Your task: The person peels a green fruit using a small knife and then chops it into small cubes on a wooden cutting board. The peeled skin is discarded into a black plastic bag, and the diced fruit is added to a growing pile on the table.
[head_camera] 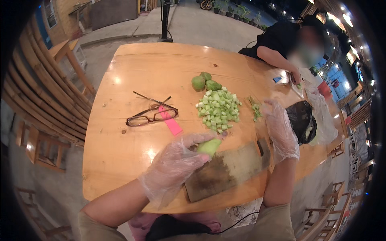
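My left hand (pixel 181 159), in a clear plastic glove, grips a pale green peeled piece of vegetable (pixel 209 147), likely chayote, above the far edge of a worn, stained cutting board (pixel 232 171). A dark handle (pixel 260 148), apparently a knife's, lies at the board's right end. My right hand (pixel 279 129), gloved as well, is raised beside a small heap of green trimmings (pixel 255 110). Its fingers look apart, and nothing shows between them. Diced green vegetable (pixel 218 108) forms a pile beyond the board. Several whole green chayotes (pixel 198 82) rest against the pile's far side.
Eyeglasses (pixel 152 116) lie on the wooden table (pixel 111 150), partly over a pink paper strip (pixel 170 122). Right of my right hand are a black plastic bag (pixel 301 120) and a clear plastic bag (pixel 325 120). Another person (pixel 277 42) works at the far right, one hand over the table.
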A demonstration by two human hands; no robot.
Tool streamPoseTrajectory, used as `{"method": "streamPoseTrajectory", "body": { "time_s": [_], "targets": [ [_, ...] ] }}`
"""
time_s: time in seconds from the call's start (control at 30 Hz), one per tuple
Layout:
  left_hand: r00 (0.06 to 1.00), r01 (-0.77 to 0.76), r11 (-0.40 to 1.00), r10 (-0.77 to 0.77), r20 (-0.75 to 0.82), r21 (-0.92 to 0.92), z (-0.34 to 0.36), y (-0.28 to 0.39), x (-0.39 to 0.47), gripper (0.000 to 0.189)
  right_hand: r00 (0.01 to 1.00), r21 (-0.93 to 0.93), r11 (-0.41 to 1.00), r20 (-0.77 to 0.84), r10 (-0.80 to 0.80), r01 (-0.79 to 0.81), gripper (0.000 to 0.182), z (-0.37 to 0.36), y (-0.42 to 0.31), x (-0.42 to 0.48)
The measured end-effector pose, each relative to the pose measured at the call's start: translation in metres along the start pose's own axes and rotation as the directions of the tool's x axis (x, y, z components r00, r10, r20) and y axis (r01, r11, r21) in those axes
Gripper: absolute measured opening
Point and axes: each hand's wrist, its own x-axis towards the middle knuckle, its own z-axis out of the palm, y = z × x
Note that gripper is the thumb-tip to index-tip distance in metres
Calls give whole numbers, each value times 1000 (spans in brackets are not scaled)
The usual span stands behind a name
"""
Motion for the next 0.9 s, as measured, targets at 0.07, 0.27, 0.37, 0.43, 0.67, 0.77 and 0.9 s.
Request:
{"method": "streamPoseTrajectory", "body": {
  "time_s": [0.07, 0.27, 0.37, 0.43, 0.67, 0.77, 0.9],
  "targets": [
    [999, 5, 979, 3, -38, 205, 4, 1, -3, 41, 998, 67, 996, -29, 54, -52, 37, -7, -9, -5],
    [951, -159, 327, 304, 56, 932, 39, 0, -33, 48, 999, 344, 938, 31, 22, -32, 23, -38, -38, -51],
    [889, -204, 146, 442, 120, 968, 33, -33, -44, 53, 999, 418, 909, 37, -23, 5, 21, -30, -41, -88],
    [872, -168, 78, 476, 111, 983, 36, -41, -45, 57, 985, 403, 904, 149, 92, -145, 15, -26, -41, -118],
    [815, -140, 8, 569, 110, 990, 38, -56, -49, 69, 946, 336, 904, 275, 174, -264, 19, -14, -55, -175],
    [812, -113, -22, 575, 105, 993, 33, -59, -53, 69, 947, 313, 944, 320, 0, -106, 28, -13, -56, -181],
    [827, -108, -27, 552, 105, 994, 32, -58, -51, 69, 950, 254, 965, 280, -137, 65, 29, -10, -50, -187]
  ]
}}
